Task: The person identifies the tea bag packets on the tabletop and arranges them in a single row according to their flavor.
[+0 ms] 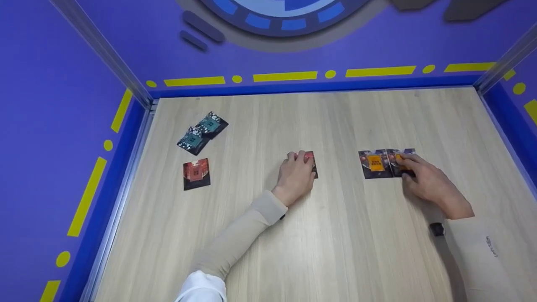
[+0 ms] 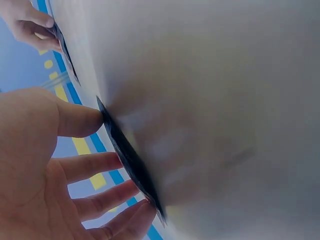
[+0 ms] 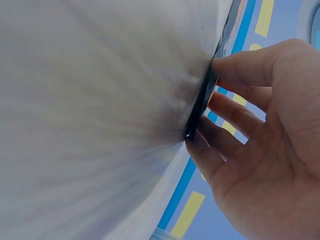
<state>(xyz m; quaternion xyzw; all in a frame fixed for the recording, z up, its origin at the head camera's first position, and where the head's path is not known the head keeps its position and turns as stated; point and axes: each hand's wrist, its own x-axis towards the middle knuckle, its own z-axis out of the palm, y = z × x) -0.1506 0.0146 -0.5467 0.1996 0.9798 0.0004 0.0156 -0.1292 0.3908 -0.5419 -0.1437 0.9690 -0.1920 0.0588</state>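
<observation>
My left hand point(image 1: 295, 175) holds a red-and-black flat packet point(image 1: 315, 165) low over the table's middle, thumb at one edge, the other fingers across its top. In the left wrist view this packet point(image 2: 131, 160) shows edge-on as a dark strip under the fingertips point(image 2: 111, 161). My right hand point(image 1: 432, 184) grips a dark packet with an orange label point(image 1: 409, 152), thumb and little finger at its edges; in the right wrist view the packet point(image 3: 201, 102) appears edge-on too. Right against it on the left lies a matching orange-label packet point(image 1: 376, 164).
At the left of the wooden table point(image 1: 260, 251), two teal-label packets point(image 1: 212, 123) overlap at an angle. Just below them lies another red packet point(image 1: 196, 173). Blue-purple panels point(image 1: 285, 63) with yellow dashes stand along the back and sides.
</observation>
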